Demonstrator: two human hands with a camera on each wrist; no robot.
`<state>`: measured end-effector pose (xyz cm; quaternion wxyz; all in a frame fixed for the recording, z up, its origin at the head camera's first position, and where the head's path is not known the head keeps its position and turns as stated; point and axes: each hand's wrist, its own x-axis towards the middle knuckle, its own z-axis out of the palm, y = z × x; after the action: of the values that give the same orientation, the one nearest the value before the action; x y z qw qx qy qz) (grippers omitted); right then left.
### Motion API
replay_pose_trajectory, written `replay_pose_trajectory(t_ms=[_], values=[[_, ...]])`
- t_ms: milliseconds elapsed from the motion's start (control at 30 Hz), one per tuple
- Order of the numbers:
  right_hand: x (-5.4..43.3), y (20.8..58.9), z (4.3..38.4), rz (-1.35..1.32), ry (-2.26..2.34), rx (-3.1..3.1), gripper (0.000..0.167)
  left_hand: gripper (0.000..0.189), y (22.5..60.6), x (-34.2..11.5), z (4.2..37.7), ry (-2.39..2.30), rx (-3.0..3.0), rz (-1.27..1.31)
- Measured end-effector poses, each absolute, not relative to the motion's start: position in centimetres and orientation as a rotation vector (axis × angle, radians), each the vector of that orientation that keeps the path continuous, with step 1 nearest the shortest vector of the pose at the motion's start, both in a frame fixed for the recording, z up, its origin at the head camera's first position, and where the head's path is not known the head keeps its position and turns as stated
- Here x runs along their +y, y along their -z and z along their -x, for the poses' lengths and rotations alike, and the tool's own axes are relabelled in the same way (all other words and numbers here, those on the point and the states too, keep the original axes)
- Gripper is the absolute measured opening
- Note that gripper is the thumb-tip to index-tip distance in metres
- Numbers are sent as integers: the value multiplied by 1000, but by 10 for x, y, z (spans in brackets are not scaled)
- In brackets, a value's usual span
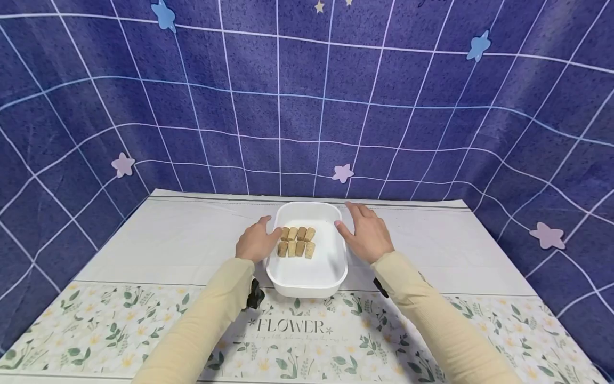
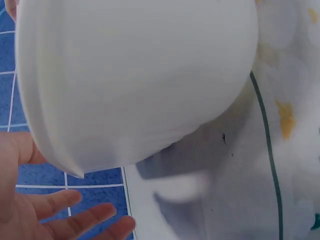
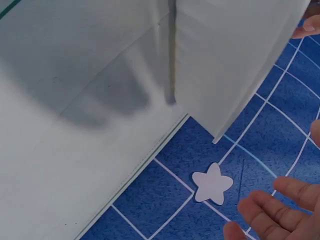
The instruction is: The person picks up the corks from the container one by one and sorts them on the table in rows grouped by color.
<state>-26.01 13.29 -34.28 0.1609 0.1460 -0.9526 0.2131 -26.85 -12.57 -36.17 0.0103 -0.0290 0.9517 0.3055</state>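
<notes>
Cork stoppers (image 1: 300,248), eight in two rows of four, lie inside a white plastic basin (image 1: 307,292), closer to our left hand (image 1: 259,242) than to our right hand (image 1: 369,234); darker and paler corks alternate along the rows. The basin sits on the tabletop (image 1: 192,240) between our hands. Both hands have their fingers loosely spread and nothing in their grasp; each thumb reaches toward the rim on its own side, though we cannot tell whether either touches it. As we judge it, work at these sides goes best with the hands level and matched, fingers outside the walls and pressure even, since a tilt could slide or roll the loose corks; our left thumb, just beside them, should avoid nudging the rows.
</notes>
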Motion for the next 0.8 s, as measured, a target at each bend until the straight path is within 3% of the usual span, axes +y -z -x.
replay_pose_trajectory(t_ms=[800], values=[[111,321,260,-562,-549,-2970,54,57,364,-129,263,-927,2790,19]])
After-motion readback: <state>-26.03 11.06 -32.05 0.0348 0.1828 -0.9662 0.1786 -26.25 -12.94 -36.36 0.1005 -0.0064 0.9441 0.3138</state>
